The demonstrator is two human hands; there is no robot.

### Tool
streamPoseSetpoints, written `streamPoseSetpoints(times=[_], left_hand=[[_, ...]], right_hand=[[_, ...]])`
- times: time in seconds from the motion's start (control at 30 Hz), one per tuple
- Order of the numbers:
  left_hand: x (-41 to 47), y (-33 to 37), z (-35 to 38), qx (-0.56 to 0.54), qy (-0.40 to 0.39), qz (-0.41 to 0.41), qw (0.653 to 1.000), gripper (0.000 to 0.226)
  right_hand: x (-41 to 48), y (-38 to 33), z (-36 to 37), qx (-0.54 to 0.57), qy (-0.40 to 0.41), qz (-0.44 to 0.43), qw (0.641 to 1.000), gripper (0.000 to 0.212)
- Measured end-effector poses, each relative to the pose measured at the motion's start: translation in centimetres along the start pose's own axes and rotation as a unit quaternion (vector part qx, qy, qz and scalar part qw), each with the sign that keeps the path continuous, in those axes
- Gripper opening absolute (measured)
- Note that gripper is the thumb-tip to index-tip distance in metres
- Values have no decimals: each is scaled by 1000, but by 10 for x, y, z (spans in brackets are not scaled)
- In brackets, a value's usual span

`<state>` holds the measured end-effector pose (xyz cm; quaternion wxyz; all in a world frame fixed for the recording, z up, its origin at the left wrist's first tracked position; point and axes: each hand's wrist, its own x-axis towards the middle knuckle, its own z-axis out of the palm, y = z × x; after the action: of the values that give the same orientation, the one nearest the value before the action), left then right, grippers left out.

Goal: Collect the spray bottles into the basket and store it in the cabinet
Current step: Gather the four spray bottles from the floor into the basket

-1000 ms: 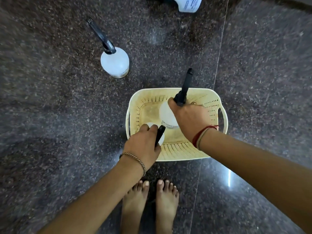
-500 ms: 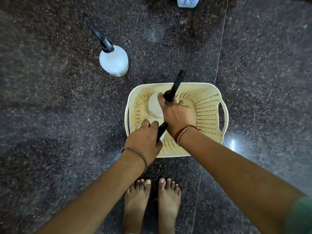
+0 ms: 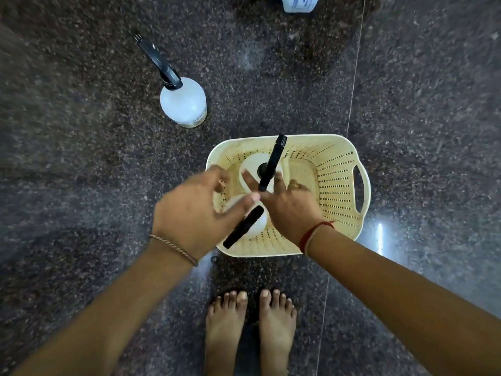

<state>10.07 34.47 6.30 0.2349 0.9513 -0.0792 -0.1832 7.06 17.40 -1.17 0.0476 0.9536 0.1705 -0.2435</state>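
Basket (image 3: 336, 164) holds 2 spray bottles (image 3: 257, 169) – both hands (image 3: 195, 213) spread open, empty; label unreadable.

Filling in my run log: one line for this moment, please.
left hand open | right hand open | two spray bottles in basket | one bottle on floor | another at top edge

Setting: indoor, likely a home; room type can't be told.
Floor (image 3: 81, 158): dark polished speckled stone, granite-type, large slabs w/ thin pale joint lines (image 3: 355, 85); light glare on surface.
Person: bare feet (image 3: 250, 327) on floor, thread band & thin bracelet on wrists; no work gear visible.
Items: cream perforated plastic basket (image 3: 336, 169) w/ cut-out handles, stained inside; white spray bottles w/ black trigger heads, one standing on floor (image 3: 184, 104) – household-type goods.
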Motion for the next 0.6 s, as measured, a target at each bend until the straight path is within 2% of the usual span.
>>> streamPoseSetpoints(times=[0.1, 0.2, 0.27, 0.33, 0.43, 0.5, 0.6], left_hand=[[27, -13, -21, -114, 121, -10, 986, 51], [68, -28, -30, -156, 215, -27, 964, 51], [93, -35, -30, -181, 251, -83, 947, 64], [113, -37, -29, -223, 247, -177, 926, 86], [140, -29, -30, -254, 199, -290, 901, 106], [155, -27, -29, -276, 161, -334, 887, 99], [173, -37, -27, -293, 146, -318, 890, 65]], right_hand=[[-21, 8, 2, 9, 41, -3, 999, 76], [-42, 17, 5, 66, 77, -14, 995, 44], [-51, 24, -1, 105, 112, -6, 988, 24], [-55, 35, -11, 124, 174, -1, 977, 16], [-50, 54, -37, 142, 275, 8, 951, 22], [-39, 69, -55, 148, 328, 35, 932, 22], [-8, 92, -84, 159, 373, 77, 911, 21]])
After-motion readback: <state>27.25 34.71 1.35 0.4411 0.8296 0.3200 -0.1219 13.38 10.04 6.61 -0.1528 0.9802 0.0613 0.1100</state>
